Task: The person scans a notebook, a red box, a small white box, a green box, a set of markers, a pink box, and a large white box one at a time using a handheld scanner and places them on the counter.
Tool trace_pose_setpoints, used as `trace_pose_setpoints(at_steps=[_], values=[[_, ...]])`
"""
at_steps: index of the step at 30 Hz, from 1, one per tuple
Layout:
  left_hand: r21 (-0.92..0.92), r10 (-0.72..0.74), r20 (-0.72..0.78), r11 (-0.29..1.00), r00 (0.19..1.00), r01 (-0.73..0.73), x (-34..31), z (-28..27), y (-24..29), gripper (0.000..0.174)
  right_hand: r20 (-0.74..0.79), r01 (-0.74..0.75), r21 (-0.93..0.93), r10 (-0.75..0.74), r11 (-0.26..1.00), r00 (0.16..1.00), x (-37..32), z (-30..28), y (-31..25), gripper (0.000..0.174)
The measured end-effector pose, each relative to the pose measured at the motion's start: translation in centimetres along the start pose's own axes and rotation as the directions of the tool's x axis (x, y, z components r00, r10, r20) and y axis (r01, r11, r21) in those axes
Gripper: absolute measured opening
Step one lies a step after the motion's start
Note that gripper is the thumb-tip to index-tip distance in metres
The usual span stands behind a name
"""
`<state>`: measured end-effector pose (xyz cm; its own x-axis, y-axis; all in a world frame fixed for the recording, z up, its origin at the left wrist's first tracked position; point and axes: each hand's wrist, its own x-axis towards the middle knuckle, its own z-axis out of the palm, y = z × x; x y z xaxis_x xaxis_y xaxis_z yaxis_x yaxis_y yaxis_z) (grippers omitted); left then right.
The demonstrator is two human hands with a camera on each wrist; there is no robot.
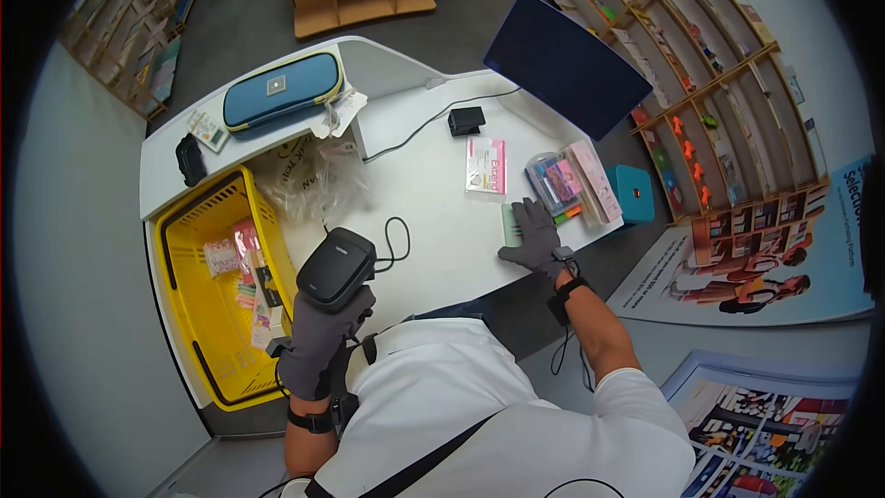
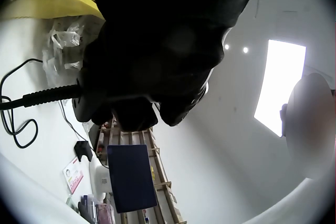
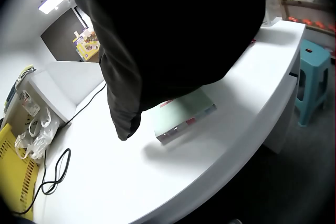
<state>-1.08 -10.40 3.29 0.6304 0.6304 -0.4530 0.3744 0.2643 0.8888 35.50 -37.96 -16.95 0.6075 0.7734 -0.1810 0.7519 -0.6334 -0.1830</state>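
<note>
In the head view my gloved left hand grips a black handheld device with a cable, beside the yellow basket. The left wrist view shows the dark glove close up, the cable coming out at its left. My right hand reaches over a pale green box, its gloved fingers extended and apart in the head view. From the right wrist, the box shows beneath the dark hand; the contact is hidden.
The yellow basket at the left holds several small packages. A pink-and-white pack, a clear case and a long box lie near the monitor. Plastic bags and a blue case are at the back left.
</note>
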Motion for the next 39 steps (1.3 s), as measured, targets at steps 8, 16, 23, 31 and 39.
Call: trace_pose_setpoints(at_steps=[8,16,23,31,39], values=[[0.060,-0.043,0.053,0.997,0.998,0.039,0.4,0.3,0.9,0.034,0.072,-0.231,0.025,0.229,0.973,0.971,1.7,-0.1,-2.4,0.118],[0.015,-0.066,0.025,0.998,0.998,0.065,0.6,0.2,-0.2,0.032,0.105,-0.362,0.025,0.358,0.932,0.928,3.2,0.9,-2.9,0.095],[0.024,-0.043,0.060,0.999,0.997,0.041,0.7,0.5,0.5,0.031,-0.157,-0.281,0.306,0.340,0.909,0.927,5.1,6.0,3.7,0.071],[-0.098,0.022,0.047,0.995,0.999,-0.018,0.6,0.3,0.1,0.024,-0.044,-0.204,0.636,0.299,0.744,0.953,4.6,-0.6,0.8,0.046],[-0.125,-0.042,0.082,0.991,0.996,0.052,0.1,0.4,1.5,0.031,-0.097,0.022,0.798,0.092,0.603,0.991,3.2,-11.1,-11.4,0.041]])
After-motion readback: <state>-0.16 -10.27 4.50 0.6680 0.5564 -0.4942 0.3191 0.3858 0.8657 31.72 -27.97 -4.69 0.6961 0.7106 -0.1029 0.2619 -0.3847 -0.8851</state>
